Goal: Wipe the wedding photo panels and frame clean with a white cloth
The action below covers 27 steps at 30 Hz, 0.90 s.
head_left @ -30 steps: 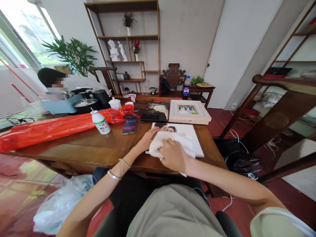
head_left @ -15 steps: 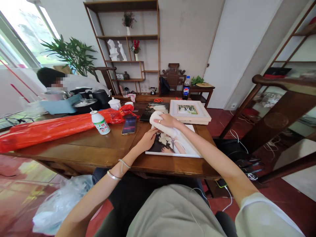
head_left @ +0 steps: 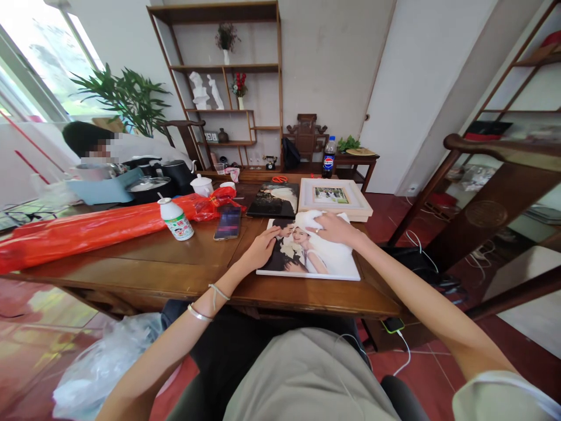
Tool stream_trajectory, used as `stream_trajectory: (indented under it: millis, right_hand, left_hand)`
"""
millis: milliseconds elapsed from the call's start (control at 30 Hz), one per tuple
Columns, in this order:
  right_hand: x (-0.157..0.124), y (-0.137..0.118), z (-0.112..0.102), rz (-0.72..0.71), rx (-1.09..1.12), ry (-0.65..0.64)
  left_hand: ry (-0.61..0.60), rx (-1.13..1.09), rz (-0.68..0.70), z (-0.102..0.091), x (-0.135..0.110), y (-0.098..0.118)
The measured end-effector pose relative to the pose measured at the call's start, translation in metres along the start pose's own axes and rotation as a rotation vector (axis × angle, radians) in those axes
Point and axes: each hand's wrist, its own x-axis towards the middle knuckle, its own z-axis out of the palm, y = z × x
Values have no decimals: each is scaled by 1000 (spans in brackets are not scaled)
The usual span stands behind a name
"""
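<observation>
A wedding photo panel [head_left: 307, 266] with white edges lies flat near the table's front edge, picture side up. My left hand [head_left: 263, 247] rests on its left side with the fingers stretched out, holding it against the table. On the upper right part of the panel, my right hand [head_left: 335, 228] grips a bunched white cloth [head_left: 305, 220] and presses it down. The fingers partly cover the cloth. Just behind the panel are a dark photo album or panel [head_left: 272, 202] and a pale framed photo [head_left: 335, 199].
Left of my hands are a phone [head_left: 228, 222], a white bottle [head_left: 176, 219] with a straw and a long red plastic-wrapped bundle [head_left: 87, 231]. A cola bottle [head_left: 328, 158] stands at the back. Another person [head_left: 135, 149] leans over at the far left, behind pots.
My right hand has moved with the white cloth to the right across the photo panel, uncovering the pictured faces. My left hand stays at the panel's left side.
</observation>
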Motion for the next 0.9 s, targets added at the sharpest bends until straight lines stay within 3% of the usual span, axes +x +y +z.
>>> stream_trajectory:
  millis: [133,333,433,567,767,900]
  right_hand:
    - [-22,-10,4,13,-130,-28]
    - [-58,-73,7,-212,-69,-38]
    - [-70,-90,8,-295,-19,-34]
    - [-59,-73,11,-269,9,4]
    - [-11,-27,12,-152,-67,18]
    - [4,-22,19,-158,-78,31]
  left_hand:
    - [-2,-9,-8,0,0,1]
    - [-5,-7,8,0,0,0]
    - [-16,-7,19,-1,0,-1]
    - [-21,-12,20,-1,0,0]
    - [-9,-13,6,1,1,-3]
    - [4,-15,3,3,1,-5]
